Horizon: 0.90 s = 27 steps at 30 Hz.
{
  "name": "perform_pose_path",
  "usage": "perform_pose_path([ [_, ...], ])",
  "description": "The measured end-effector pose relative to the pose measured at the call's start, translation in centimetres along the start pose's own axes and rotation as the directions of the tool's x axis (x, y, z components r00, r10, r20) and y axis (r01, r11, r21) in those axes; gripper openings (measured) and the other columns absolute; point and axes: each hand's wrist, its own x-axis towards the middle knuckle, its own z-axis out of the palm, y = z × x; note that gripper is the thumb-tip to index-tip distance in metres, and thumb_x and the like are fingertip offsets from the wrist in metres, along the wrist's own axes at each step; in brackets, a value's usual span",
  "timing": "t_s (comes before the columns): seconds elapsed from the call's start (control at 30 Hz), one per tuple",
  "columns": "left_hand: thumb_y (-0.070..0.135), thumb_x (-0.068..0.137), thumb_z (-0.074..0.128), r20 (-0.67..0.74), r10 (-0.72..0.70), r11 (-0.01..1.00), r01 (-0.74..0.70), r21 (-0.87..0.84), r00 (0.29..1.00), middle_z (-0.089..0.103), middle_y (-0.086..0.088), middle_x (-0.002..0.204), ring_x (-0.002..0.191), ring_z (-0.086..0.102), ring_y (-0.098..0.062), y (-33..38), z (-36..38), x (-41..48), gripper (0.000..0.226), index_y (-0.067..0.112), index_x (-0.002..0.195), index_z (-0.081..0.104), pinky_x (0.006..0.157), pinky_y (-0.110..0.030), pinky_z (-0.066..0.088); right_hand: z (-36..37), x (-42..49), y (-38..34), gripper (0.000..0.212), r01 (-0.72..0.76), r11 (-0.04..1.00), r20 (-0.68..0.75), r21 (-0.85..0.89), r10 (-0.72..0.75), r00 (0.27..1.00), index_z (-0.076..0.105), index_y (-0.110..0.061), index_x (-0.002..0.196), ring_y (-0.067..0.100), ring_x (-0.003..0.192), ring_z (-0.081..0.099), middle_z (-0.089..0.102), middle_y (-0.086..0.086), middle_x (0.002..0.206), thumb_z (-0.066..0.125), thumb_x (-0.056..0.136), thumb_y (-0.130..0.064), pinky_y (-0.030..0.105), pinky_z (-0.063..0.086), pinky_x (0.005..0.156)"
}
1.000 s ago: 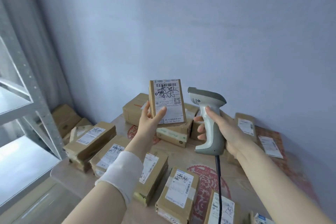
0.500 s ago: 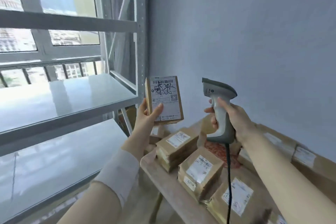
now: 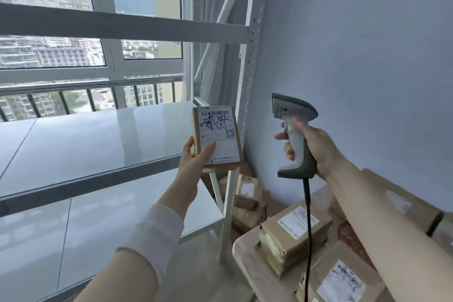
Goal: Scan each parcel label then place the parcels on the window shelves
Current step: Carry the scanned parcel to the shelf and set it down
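head view: one white metal shelving rack stands against the window. it shows two glossy white boards, a middle shelf and a lower shelf, under one bare crossbeam. one pale wooden table fills the lower right. three brown cardboard table parcels with white labels can be counted on it: one by the corner nearest the rack, one at the bottom edge, cut off, and a blurred one at the far side. more blurred floor parcels sit behind the rack's front post, number unclear.

one small brown cardboard held parcel is upright in the air, in front of the middle shelf's right end. its white barcode label faces the camera. the left hand, arm raised, white sleeve at the wrist, grips its lower left corner, thumb across the label, fingers hidden behind.

the right hand is wrapped around the handle of one grey and white barcode scanner, nose toward the parcel. one black cable hangs from it across the table.
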Motion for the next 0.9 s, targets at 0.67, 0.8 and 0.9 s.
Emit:
perform_pose_path([
  [0.67,0.045,0.081,0.067,-0.201,-0.19,0.977,0.206,0.062,0.961,0.065,-0.009,0.114,0.097,0.065,-0.023,-1.4,-2.7,20.5,0.067,0.014,0.135,0.042,0.08,-0.035,0.055,7.7,19.7,4.5,0.034,-0.141,0.99,0.175,-0.013,0.141,0.974,0.061,-0.003,0.096,0.013,0.043,0.052,0.071,0.014,0.084,0.049,0.097,-0.034,0.022,0.047,0.044],
  [0.8,0.049,0.074,0.072,-0.206,-0.227,0.969,0.241,0.045,0.952,0.064,-0.009,0.114,0.099,0.065,-0.024,-2.4,-3.2,24.5,0.074,0.014,0.132,0.042,0.092,-0.042,0.053,10.1,23.0,4.7,0.034,-0.166,0.986,0.163,-0.022,0.168,0.972,0.059,-0.002,0.101,0.012,0.042,0.051,0.073,0.008,0.077,0.049,0.096,-0.035,0.021,0.047,0.044],
  [0.9,0.067,0.046,0.072,-0.275,-0.257,0.958,0.281,0.05,0.926,0.063,-0.006,0.115,0.107,0.061,-0.026,-4.0,-3.3,27.4,0.1,0.02,0.129,0.042,0.096,-0.046,0.049,10.9,25.2,5.3,0.037,-0.19,0.982,0.162,-0.016,0.19,0.968,0.06,-0.002,0.103,0.013,0.044,0.051,0.073,0.009,0.079,0.051,0.095,-0.036,0.022,0.047,0.045],
])
